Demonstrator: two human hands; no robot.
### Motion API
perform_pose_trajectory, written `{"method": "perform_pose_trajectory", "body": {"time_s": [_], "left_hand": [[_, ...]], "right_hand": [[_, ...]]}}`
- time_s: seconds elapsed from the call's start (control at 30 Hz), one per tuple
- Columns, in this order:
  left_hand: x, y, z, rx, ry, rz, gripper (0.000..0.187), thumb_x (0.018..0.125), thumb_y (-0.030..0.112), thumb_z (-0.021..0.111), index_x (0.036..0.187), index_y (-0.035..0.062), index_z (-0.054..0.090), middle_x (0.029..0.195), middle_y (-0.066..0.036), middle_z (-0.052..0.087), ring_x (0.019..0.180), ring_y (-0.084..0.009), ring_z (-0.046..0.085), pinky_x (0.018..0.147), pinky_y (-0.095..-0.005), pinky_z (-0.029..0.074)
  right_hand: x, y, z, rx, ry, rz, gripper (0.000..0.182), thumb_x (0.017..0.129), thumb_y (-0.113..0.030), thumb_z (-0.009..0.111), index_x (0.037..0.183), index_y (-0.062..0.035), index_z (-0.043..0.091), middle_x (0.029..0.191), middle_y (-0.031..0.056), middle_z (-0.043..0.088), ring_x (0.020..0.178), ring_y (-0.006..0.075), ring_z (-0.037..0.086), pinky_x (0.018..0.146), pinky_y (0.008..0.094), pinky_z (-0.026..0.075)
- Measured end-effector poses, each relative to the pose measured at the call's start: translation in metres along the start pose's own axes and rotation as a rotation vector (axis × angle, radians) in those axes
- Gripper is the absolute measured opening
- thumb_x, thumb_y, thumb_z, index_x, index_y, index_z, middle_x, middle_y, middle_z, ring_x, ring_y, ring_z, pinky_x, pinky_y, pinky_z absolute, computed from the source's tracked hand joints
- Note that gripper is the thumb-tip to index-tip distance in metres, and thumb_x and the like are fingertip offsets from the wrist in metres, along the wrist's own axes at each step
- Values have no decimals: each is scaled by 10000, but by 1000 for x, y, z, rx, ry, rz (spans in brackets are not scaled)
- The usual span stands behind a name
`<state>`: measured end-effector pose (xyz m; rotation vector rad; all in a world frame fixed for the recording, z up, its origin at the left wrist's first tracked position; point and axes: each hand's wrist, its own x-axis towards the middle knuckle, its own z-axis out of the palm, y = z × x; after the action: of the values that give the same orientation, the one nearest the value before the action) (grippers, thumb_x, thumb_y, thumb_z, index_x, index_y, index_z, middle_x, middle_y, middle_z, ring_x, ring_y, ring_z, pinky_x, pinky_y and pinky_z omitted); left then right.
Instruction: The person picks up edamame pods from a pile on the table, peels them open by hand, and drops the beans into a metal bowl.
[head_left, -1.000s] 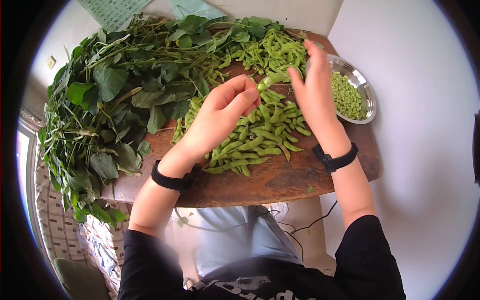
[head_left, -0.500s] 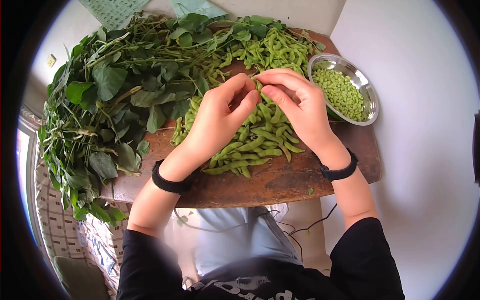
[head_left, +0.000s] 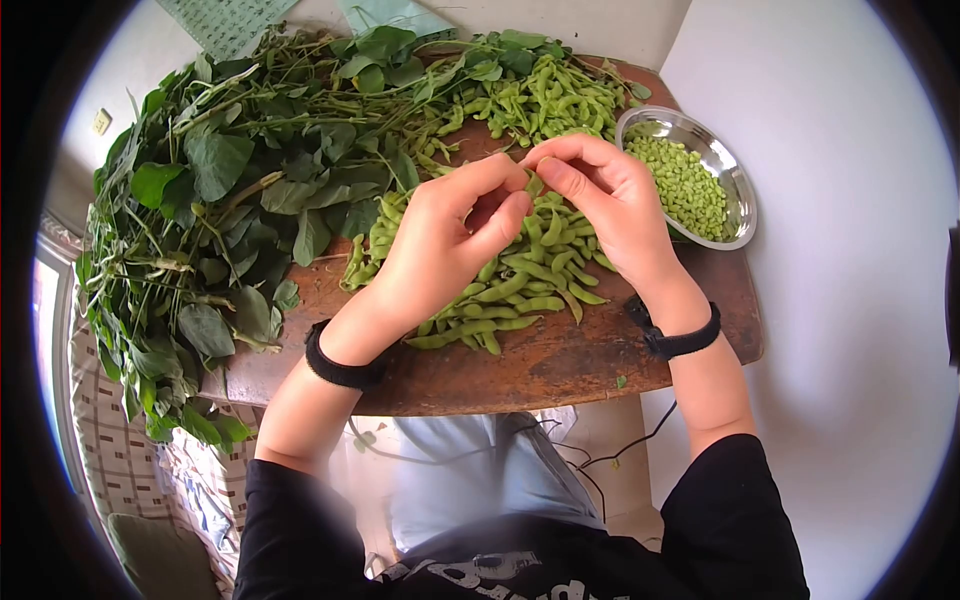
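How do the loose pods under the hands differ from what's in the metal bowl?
The pods in the pile are long, curved and still in their shells; the beans in the bowl are small, round and shelled. The pile lies bare on the wooden table; the beans sit inside the metal bowl by the right hand. Both are the same light green.

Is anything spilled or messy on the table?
A little. One small green bit lies alone near the table's front edge, away from the pod pile. Leafy stalks hang over the left edge. The beans in the bowl look contained.
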<state>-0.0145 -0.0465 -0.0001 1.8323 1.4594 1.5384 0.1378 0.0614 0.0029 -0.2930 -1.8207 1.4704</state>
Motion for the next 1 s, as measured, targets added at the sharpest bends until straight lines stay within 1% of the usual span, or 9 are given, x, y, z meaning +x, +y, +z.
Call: {"method": "perform_pose_trajectory", "body": {"time_s": [0.03, 0.13, 0.23, 0.3, 0.47, 0.63, 0.73, 0.8, 1.0], "left_hand": [[0, 1, 0, -20, 1, -21, 88, 918, 91, 585, 914, 10, 549, 678, -29, 470, 590, -94, 386, 535, -263, 354], [0, 0, -3, -35, -2, -75, 105, 929, 108, 571, 915, 7, 547, 674, -29, 471, 595, -91, 390, 536, -263, 354], [0, -1, -3, -43, 4, -124, 115, 934, 114, 560, 916, 2, 544, 669, -31, 477, 597, -84, 396, 534, -262, 350], [0, -2, -1, -50, 6, -136, 117, 933, 114, 557, 916, 0, 543, 665, -33, 480, 596, -81, 399, 533, -261, 348], [2, 5, -7, 32, -104, -278, 110, 959, 103, 498, 932, 2, 531, 810, -5, 580, 719, -65, 499, 658, -219, 415], [0, 1, 2, 31, -20, -175, 122, 939, 103, 526, 887, -4, 554, 689, -41, 578, 609, -86, 479, 566, -258, 404], [3, 2, 5, -8, -102, -202, 122, 950, 99, 520, 906, 0, 575, 718, -22, 593, 629, -74, 488, 576, -243, 403], [4, 9, 3, -158, -74, -334, 122, 959, 91, 518, 936, 0, 596, 732, 3, 590, 629, -52, 467, 567, -222, 378], [4, 5, -3, -153, -123, -326, 139, 990, 108, 520, 963, 23, 627, 700, 26, 576, 603, -21, 418, 543, -189, 336]], "right_hand": [[1, -1, -2, 0, -1, -1, 160, 928, -141, 645, 999, 1, 663, 939, 37, 672, 867, 114, 616, 800, 262, 493], [7, -10, -21, -949, 458, -490, 91, 888, -107, 642, 937, -36, 669, 937, 72, 644, 857, 236, 625, 773, 321, 478], [4, -14, -51, -1475, 595, -487, 105, 899, -111, 612, 926, -25, 667, 945, 83, 646, 904, 253, 604, 792, 365, 471], [-2, 0, -61, -1810, 474, -172, 117, 892, -105, 593, 914, -15, 663, 943, 93, 647, 923, 267, 581, 805, 392, 461], [4, -2, -42, -1491, 425, -385, 120, 873, -72, 580, 928, -4, 661, 947, 109, 650, 904, 281, 580, 805, 395, 466], [-3, -3, -8, -248, 104, -101, 199, 939, -122, 607, 1094, 2, 623, 974, 128, 677, 852, 203, 663, 716, 307, 520], [-4, -4, 2, -350, 47, -254, 122, 887, -62, 643, 996, -16, 616, 929, 120, 651, 821, 234, 659, 715, 328, 513], [-6, -9, -1, -306, -8, -211, 183, 892, -30, 649, 1071, -25, 612, 961, 74, 648, 879, 127, 642, 730, 268, 518], [-4, -3, -4, -409, 84, -228, 200, 836, 0, 711, 975, -27, 569, 977, 42, 587, 811, 112, 596, 719, 255, 522]]}}
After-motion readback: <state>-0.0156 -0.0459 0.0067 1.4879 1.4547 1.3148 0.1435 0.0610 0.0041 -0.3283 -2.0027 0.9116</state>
